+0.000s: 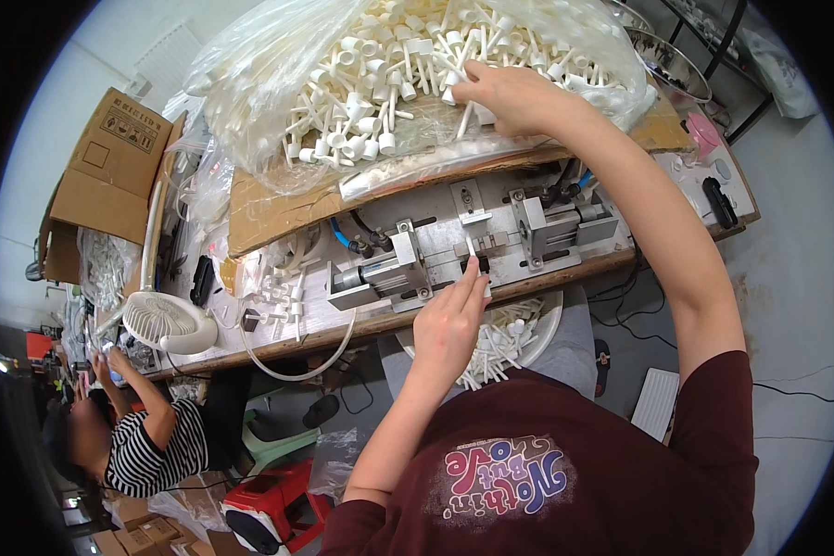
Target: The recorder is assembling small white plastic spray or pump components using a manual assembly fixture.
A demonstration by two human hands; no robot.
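My left hand [449, 324] reaches up to a small metal clamping fixture [477, 243] at the table's front edge. Its fingertips are closed on the stem of a white plastic part [471, 247], whose upper end lies at the fixture's middle block. My right hand [510, 100] is at the front of a large heap of white plastic parts [394, 79], each a short cup on a thin stem. Its thumb and fingers are bent around a part there, mostly hidden among the others. The heap lies in an opened clear plastic bag [259, 69].
Metal slide units [380, 269] flank the fixture. A tub [554, 324] of white parts rests at my lap. Cardboard [259, 208] lies under the bag. Leftward are a white fan [169, 322], a carton [111, 162] and a co-worker in a striped shirt [157, 440].
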